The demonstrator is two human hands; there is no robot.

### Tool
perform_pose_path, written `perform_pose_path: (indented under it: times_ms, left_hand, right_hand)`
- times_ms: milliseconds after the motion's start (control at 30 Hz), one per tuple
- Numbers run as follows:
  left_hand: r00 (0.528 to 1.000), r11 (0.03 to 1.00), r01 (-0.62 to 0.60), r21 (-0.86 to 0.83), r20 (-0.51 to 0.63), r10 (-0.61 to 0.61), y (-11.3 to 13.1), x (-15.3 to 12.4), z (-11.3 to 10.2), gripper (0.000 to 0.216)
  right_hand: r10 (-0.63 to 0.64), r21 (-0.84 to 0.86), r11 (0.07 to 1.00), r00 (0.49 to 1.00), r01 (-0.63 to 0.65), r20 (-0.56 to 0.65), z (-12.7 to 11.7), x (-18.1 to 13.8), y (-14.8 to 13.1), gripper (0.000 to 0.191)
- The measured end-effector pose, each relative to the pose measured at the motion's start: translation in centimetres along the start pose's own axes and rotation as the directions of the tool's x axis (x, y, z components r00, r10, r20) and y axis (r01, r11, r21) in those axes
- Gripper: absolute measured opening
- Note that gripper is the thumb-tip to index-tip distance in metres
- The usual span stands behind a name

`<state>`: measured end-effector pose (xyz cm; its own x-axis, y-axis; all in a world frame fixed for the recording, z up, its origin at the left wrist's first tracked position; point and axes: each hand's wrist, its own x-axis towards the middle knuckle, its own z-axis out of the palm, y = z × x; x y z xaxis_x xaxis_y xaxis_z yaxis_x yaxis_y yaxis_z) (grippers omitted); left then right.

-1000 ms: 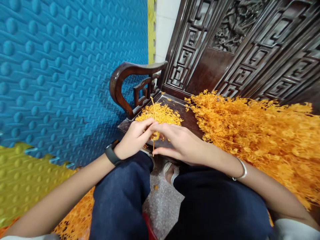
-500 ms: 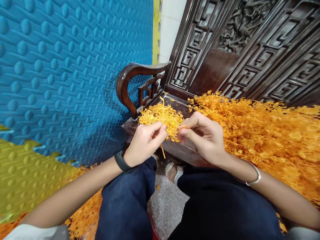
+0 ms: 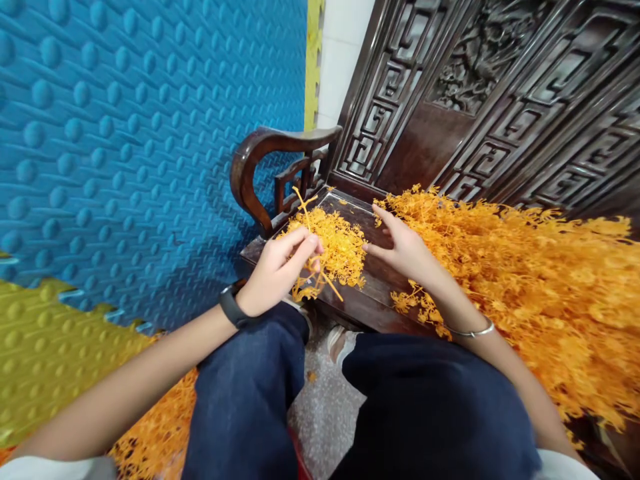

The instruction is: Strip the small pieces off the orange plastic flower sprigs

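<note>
My left hand (image 3: 280, 265), with a black watch on its wrist, pinches an orange plastic sprig (image 3: 320, 267) whose stem sticks out to the lower right. It hovers over a small pile of orange sprigs (image 3: 335, 243) on the dark wooden seat (image 3: 370, 293). My right hand (image 3: 405, 250), with a silver bangle on its wrist, reaches forward with fingers stretched out and apart. It holds nothing and sits at the left edge of the large heap of orange sprigs (image 3: 525, 267).
A carved dark wooden chair back (image 3: 475, 100) and a curved armrest (image 3: 265, 160) rise behind the seat. Blue studded foam mats (image 3: 125, 133) cover the wall on the left, with a yellow mat (image 3: 45, 347) below. More orange sprigs (image 3: 155, 433) lie on the floor by my left knee.
My right hand let go of the sprig, opened and moved right toward the large heap. My left hand kept the sprig and lowered it over the small pile.
</note>
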<state>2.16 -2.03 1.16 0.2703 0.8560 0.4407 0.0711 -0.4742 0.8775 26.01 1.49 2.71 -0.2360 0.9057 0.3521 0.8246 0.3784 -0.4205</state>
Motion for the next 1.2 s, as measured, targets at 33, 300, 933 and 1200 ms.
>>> perform_pose_path:
  times_ms: [33, 300, 933, 1200]
  left_hand:
    - [1.000, 1.000, -0.001, -0.011, -0.012, 0.001, -0.1, 0.2, 0.0, 0.027]
    - [1.000, 0.995, 0.004, -0.101, 0.021, -0.001, -0.5, 0.8, 0.0, 0.024]
    - [0.992, 0.990, -0.031, -0.134, 0.114, 0.047, 0.4, 0.2, 0.0, 0.019]
    - [0.987, 0.977, 0.130, -0.170, 0.113, -0.112, 0.2, 0.2, -0.3, 0.019]
  right_hand:
    - [-0.021, 0.068, 0.998, 0.999, 0.019, 0.030, -0.2, -0.2, -0.7, 0.059]
    - [-0.340, 0.379, 0.890, 0.923, 0.253, 0.181, 0.8, -1.2, -6.1, 0.031]
    - [-0.364, 0.283, 0.859, 0.898, 0.426, -0.248, 3.6, -2.0, -6.3, 0.020]
    - [-0.432, 0.191, 0.868, 0.887, 0.458, -0.165, 1.8, -1.6, -5.7, 0.007]
